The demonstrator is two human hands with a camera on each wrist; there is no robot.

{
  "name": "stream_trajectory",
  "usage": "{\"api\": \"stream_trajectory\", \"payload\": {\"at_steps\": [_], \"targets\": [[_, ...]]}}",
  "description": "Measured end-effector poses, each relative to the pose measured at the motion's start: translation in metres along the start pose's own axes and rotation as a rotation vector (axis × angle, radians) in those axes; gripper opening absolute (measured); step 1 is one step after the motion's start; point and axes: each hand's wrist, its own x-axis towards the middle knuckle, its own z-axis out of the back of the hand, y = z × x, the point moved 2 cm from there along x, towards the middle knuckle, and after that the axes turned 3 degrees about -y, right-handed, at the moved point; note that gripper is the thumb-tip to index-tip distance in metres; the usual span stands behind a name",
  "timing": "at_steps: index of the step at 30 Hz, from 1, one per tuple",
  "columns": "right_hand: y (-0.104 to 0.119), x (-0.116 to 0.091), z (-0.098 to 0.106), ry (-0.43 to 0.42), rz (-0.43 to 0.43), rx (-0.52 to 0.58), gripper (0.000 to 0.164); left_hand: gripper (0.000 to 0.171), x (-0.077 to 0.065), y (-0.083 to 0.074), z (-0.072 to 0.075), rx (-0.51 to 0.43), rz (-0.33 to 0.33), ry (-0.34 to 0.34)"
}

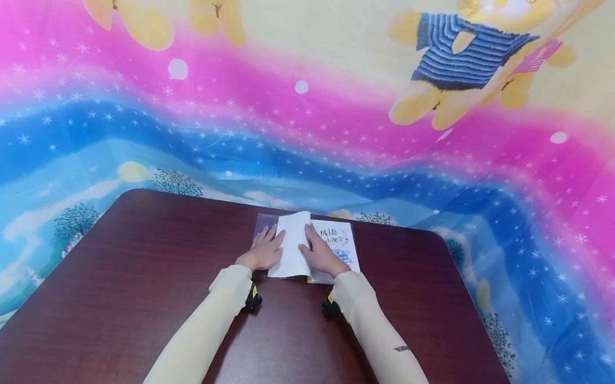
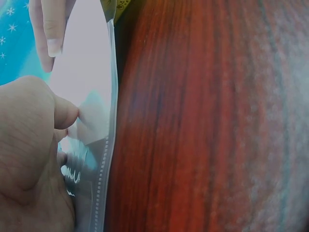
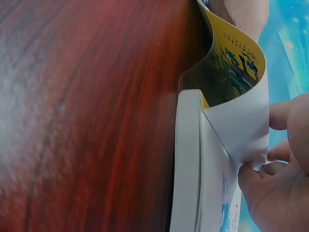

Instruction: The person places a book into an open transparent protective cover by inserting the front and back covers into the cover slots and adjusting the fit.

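A thick book [image 1: 347, 246] lies on the table with its title page, marked in Chinese characters and a blue drawing, facing up. Its cover [image 1: 290, 252] is folded out to the left, white inside up; the right wrist view shows the yellow printed outside of the cover [image 3: 239, 58] arching up from the table. Under the cover's left part is a clear plastic sleeve [image 2: 91, 193] with a stitched-looking edge. My left hand [image 1: 262, 250] rests flat over the sleeve and the cover's left edge, fingers spread. My right hand [image 1: 325, 255] presses on the cover beside the spine, fingers extended.
The dark red wooden table [image 1: 140, 287] extends around the book, its far edge just behind it. A patterned cloth [image 1: 311, 128] with bears and snowflakes hangs behind and beside the table. Dark wrist devices [image 1: 252, 300] sit under both cuffs.
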Motion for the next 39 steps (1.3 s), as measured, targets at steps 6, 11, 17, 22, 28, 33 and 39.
{"api": "stream_trajectory", "payload": {"at_steps": [6, 11, 17, 22, 28, 33, 39], "targets": [[0.000, 0.000, -0.001, 0.001, 0.008, -0.021, 0.067, 0.060, 0.005, 0.006, -0.004, 0.010, 0.003, 0.015], [-0.003, 0.000, 0.007, 0.096, -0.037, 0.088, 0.067, 0.060, 0.011, 0.014, -0.009, -0.007, 0.004, 0.015], [-0.009, -0.003, 0.016, 0.218, -0.081, 0.169, 0.075, 0.061, 0.012, 0.014, -0.010, 0.008, 0.004, 0.014], [-0.010, -0.004, 0.016, 0.205, -0.046, 0.089, 0.078, 0.061, 0.013, 0.014, -0.010, 0.023, 0.008, 0.013], [-0.011, -0.001, 0.013, 0.167, -0.027, 0.059, 0.080, 0.061, 0.013, 0.014, -0.010, 0.028, 0.006, 0.006], [-0.010, -0.001, 0.010, 0.146, -0.014, 0.035, 0.080, 0.061, 0.013, 0.015, -0.010, 0.027, 0.007, 0.016], [-0.005, -0.003, 0.008, 0.128, -0.001, 0.010, 0.079, 0.061, 0.012, 0.015, -0.010, 0.039, 0.003, 0.013]]}}
